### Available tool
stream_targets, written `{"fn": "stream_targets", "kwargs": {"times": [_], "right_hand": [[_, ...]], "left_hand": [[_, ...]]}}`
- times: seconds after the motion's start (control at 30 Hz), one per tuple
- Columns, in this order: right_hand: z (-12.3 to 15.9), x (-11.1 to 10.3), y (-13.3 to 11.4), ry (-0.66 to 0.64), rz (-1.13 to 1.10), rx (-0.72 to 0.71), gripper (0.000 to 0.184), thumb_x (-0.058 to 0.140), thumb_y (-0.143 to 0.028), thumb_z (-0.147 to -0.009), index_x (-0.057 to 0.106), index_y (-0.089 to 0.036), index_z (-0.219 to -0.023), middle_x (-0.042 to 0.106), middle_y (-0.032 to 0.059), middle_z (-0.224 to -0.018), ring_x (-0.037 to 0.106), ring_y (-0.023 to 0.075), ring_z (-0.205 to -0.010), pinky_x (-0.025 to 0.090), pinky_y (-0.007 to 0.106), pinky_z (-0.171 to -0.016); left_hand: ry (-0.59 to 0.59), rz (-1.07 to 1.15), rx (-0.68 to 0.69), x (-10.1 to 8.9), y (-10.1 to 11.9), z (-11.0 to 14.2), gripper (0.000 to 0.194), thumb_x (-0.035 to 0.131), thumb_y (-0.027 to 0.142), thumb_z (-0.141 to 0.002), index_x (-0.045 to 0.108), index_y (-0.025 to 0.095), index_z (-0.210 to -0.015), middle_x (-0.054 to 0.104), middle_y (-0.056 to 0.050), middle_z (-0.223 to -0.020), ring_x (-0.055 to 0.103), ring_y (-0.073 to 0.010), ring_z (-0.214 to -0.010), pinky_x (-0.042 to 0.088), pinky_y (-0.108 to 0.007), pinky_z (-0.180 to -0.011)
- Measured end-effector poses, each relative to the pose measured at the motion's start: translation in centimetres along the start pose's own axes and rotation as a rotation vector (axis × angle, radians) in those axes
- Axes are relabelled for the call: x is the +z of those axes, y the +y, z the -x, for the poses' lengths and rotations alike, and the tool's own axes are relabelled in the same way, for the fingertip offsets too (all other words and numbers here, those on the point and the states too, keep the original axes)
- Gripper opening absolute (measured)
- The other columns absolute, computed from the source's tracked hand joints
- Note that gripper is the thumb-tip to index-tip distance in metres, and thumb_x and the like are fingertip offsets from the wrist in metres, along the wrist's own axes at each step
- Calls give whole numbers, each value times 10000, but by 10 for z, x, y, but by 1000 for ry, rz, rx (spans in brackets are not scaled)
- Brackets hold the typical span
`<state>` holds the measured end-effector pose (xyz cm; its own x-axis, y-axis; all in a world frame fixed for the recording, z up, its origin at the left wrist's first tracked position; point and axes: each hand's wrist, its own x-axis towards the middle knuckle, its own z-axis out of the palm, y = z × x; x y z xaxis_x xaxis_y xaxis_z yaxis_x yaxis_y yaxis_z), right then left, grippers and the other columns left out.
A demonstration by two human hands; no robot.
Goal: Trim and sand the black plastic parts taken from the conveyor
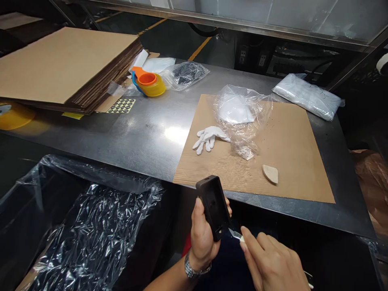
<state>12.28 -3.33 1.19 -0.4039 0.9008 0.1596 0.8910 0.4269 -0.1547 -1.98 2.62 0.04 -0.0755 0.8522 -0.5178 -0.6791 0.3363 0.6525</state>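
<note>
My left hand [203, 238] is closed around a black plastic housing [214, 204], a hollow rectangular shell tilted with its open side toward me. In my right hand [269, 258] is a craft knife [235, 234], pinched between thumb and fingers. Its thin pointed blade is at the lower right edge of the housing; whether it touches is hard to tell. Most of the knife's handle is hidden by my fingers. Both hands are in front of the table's near edge, below a sheet of cardboard [291, 149].
On the cardboard lie a white glove [209, 137], a clear plastic bag [242, 113] and a tan wedge-shaped pad [270, 174]. Stacked cardboard [69, 64] and a tape dispenser [148, 83] are at the back left. A plastic-lined bin [91, 226] stands at the lower left.
</note>
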Motion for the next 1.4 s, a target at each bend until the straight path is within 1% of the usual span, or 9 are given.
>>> {"fn": "stream_targets", "kwargs": {"times": [0.27,0.4,0.57,0.73,1.0,1.17,1.27,1.33,1.4], "right_hand": [[-1,4,-1,57,91,-4,278,414,-252,-905,621,-157,-1066,476,-20,-548,447,82,-456,273,236,-454],[-5,0,2,70,48,-42,279,418,-230,-908,610,-135,-1087,487,-21,-546,455,83,-463,284,236,-471],[-9,-4,3,126,1,-18,334,326,-200,-937,646,-107,-913,484,-23,-487,445,78,-401,260,243,-441],[-11,-1,0,79,-16,1,360,293,-210,-943,620,-152,-807,461,-41,-452,430,81,-345,235,239,-402],[-10,3,0,13,38,17,365,254,-234,-952,583,-183,-802,461,-47,-424,457,99,-310,194,254,-389],[-7,10,-1,-88,11,77,395,223,-262,-957,519,-211,-699,462,-49,-404,464,113,-287,119,265,-377],[-7,13,1,-209,-44,142,396,222,-291,-952,497,-215,-678,484,-40,-401,461,124,-285,94,263,-393],[-8,15,4,-326,-136,234,397,231,-335,-944,496,-210,-676,499,-23,-418,473,132,-323,107,253,-410],[-11,18,8,-462,-384,368,409,244,-395,-933,499,-203,-677,492,-14,-435,479,126,-378,156,231,-416]], "left_hand": [[28,-4,-89,-2,0,-4,532,391,570,-818,626,93,-806,616,-82,-709,545,-143,-595,442,-254,-562],[51,-26,-138,0,3,-7,534,391,562,-823,634,88,-780,623,-78,-690,550,-138,-576,444,-248,-548],[33,-28,-176,0,4,-7,527,395,560,-824,634,94,-774,631,-70,-689,544,-127,-549,441,-237,-523],[38,-62,-195,-1,6,-7,529,403,567,-816,631,92,-771,626,-72,-673,538,-126,-540,436,-235,-510],[31,-153,-129,-1,3,-7,523,394,568,-818,619,96,-801,609,-63,-645,548,-139,-559,440,-246,-517],[22,-255,-34,-2,-2,-8,496,370,555,-839,603,121,-786,631,-65,-703,557,-137,-580,449,-255,-542],[-10,-306,18,-1,-3,-9,467,367,540,-849,591,137,-778,632,-56,-715,555,-129,-584,444,-247,-546],[-35,-333,47,-1,-4,-10,451,375,533,-851,590,142,-783,631,-51,-722,553,-126,-596,443,-243,-557],[-45,-341,61,-2,-5,-11,454,380,536,-848,596,142,-783,632,-53,-726,555,-129,-606,447,-246,-570]]}}
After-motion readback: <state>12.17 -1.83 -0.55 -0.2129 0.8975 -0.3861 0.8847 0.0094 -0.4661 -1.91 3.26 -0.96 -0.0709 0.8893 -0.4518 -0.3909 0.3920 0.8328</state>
